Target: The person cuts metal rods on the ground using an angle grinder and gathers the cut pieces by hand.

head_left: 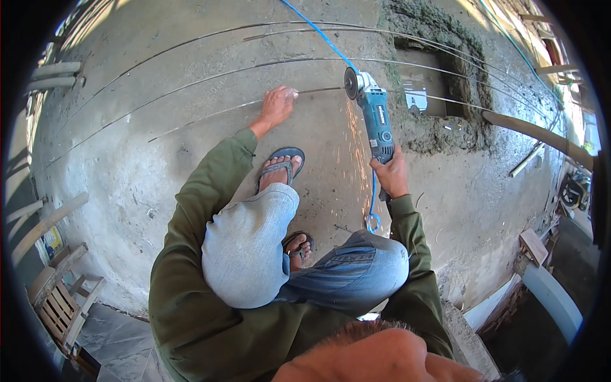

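Note:
My right hand (393, 175) is wrapped round the rear of a teal angle grinder (377, 127). Its cutting disc (351, 83) meets a thin steel rod (321, 90), and orange sparks (354, 127) stream down from there towards my feet. My left hand (278, 107) is closed on that same rod, a short way left of the disc. Some of the rod lies behind the fingers. From the back of the grinder hangs a blue cord (373, 191), which ends in a loop on the floor.
Several more long rods (254, 65) lie across the concrete floor (191, 146). At right is a square pit (439, 83) edged with rough wet mortar, near a wooden pole (541, 132). A second blue line (324, 38) runs beyond the grinder. My sandalled foot (280, 167) is close by.

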Demonstrator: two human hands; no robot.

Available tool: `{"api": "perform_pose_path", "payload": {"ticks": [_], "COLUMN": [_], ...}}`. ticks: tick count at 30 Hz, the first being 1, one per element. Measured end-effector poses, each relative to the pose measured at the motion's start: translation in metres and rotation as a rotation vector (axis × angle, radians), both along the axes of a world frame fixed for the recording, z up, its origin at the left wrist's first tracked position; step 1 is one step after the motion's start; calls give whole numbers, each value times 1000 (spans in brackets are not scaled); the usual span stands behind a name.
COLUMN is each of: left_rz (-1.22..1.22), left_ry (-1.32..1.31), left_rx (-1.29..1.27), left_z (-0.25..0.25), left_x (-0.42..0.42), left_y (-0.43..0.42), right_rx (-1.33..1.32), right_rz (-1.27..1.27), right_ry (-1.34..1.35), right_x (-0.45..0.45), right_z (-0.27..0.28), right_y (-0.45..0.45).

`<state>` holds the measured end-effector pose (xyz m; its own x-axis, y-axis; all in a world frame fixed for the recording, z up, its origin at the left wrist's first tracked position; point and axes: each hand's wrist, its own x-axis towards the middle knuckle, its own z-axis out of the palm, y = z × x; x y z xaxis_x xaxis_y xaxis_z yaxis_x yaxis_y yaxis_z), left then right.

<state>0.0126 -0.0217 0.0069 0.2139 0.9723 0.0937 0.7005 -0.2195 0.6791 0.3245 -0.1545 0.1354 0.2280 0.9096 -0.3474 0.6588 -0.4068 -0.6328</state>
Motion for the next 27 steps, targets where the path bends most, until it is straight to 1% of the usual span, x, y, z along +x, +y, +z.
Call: {"api": "perform_pose_path", "payload": {"ticks": [6,8,9,11,12,15,16,17,19,21,23,27], "left_rz": [-83,-96,-86,-101,-101,-66,-71,-67,-74,-80,-91,-63], "left_ry": [11,-69,-70,-39,-39,-31,13,63,91,122,144,129], "left_rx": [-40,-66,-69,-89,-92,-111,-160,-210,-203,-193,-228,-161], "left_z": [9,14,15,18,14,15,19,24,19,15,21,33], "left_x": [-2,-2,-4,-7,-9,-9,-9,-12,-21,-30,-40,-67], "left_y": [1,5,4,5,4,5,4,3,-4,-13,-31,-66], "right_rx": [147,7,3,163,186,164,116,119,99,133,117,117], "right_rz": [56,2,12,-64,-99,-143,-192,-181,-295,-296,-295,-337], "right_ry": [23,-49,-50,87,178,157,228,243,412,445,466,440], "right_x": [2,-4,-4,1,6,18,16,14,15,19,24,29], "right_z": [-8,-2,-1,-1,-1,8,18,25,33,33,33,35], "right_y": [-1,-1,-2,-6,-5,-2,-2,-4,-9,-17,-29,-53]}}
